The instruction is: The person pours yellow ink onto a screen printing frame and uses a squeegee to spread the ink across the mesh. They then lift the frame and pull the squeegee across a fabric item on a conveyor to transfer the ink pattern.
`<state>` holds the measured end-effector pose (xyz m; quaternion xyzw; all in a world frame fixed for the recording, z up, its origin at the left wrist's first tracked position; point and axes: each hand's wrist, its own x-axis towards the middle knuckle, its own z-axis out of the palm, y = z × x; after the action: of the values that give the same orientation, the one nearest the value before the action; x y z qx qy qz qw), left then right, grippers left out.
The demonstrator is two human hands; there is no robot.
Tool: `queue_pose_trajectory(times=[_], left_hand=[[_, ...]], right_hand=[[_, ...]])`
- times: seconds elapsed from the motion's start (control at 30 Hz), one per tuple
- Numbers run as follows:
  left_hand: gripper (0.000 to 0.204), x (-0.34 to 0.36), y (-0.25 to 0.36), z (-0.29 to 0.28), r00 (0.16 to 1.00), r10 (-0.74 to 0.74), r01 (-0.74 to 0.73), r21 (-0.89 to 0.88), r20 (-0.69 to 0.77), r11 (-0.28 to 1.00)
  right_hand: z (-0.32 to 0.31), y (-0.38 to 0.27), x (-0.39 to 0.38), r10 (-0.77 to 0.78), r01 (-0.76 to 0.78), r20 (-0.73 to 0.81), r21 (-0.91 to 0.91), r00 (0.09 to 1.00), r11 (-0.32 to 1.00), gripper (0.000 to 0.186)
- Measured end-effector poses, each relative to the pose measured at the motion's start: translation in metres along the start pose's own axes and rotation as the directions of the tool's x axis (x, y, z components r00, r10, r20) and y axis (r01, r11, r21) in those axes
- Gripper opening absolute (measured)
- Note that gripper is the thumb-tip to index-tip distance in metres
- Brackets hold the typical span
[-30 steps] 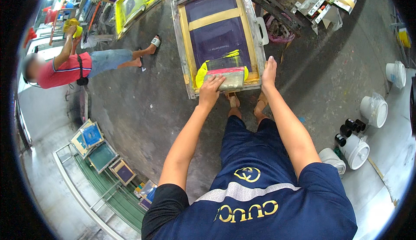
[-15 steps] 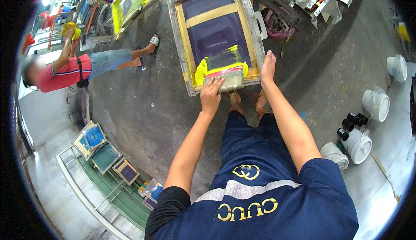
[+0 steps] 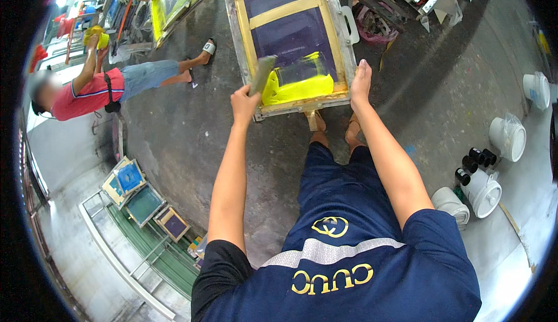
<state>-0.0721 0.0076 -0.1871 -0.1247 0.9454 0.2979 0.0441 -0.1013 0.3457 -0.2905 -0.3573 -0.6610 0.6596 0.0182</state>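
- The left hand [image 3: 243,104] is closed around a grey-green, flat, slab-shaped squeegee [image 3: 264,74], tilted over the left side of a grey metal-edged printing frame [image 3: 340,37]; I can't tell whether its blade touches the ink.
- The right hand [image 3: 360,82] lies open, fingers nearly straight along the frame's right rail; any grip underneath is hidden.
- Ink clinging to the squeegee could drip over the left rail onto the dark concrete floor [image 3: 186,142].
- If that flat right hand slipped, the frame might shift and spread the ink.
- Inside the frame, fluorescent yellow ink [image 3: 305,89] pools at the near end of the purple mesh [image 3: 293,28].
- By the wall, round white plastic buckets [image 3: 485,197] and small black cylindrical containers [image 3: 477,158] hide their contents.
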Motion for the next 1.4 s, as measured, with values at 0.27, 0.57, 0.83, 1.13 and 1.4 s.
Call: queue_pose_trajectory(times=[0.27, 0.57, 0.83, 1.13, 1.4], left_hand=[[0.034, -0.004, 0.026, 0.064, 0.925, -0.127, 0.163, 0.073, -0.358, 0.984], [0.027, 0.009, 0.062, 0.069, 0.900, -0.188, 0.080, -0.273, -0.394, 0.959], [0.027, 0.001, 0.088, 0.103, 0.930, -0.259, 0.092, -0.516, -0.262, 0.852], [0.044, -0.021, 0.084, 0.054, 1.000, 0.016, -0.017, -0.117, -0.008, 0.993], [0.062, -0.021, 0.051, 0.045, 0.903, 0.332, -0.324, -0.074, 0.274, 0.943]], right_hand=[[-0.002, -0.012, -0.006, 0.073, -0.073, -0.009, 0.021, 0.997, 0.997, 0.062], [-0.001, -0.008, -0.001, 0.075, -0.074, -0.017, 0.062, 0.997, 0.995, 0.062], [-0.002, -0.011, -0.005, 0.072, -0.073, 0.008, 0.016, 0.997, 0.997, 0.065], [-0.007, -0.003, 0.002, 0.063, -0.066, 0.053, 0.053, 0.997, 0.996, 0.066], [-0.008, -0.010, -0.002, 0.069, -0.069, 0.029, 0.003, 0.997, 0.998, 0.067]])
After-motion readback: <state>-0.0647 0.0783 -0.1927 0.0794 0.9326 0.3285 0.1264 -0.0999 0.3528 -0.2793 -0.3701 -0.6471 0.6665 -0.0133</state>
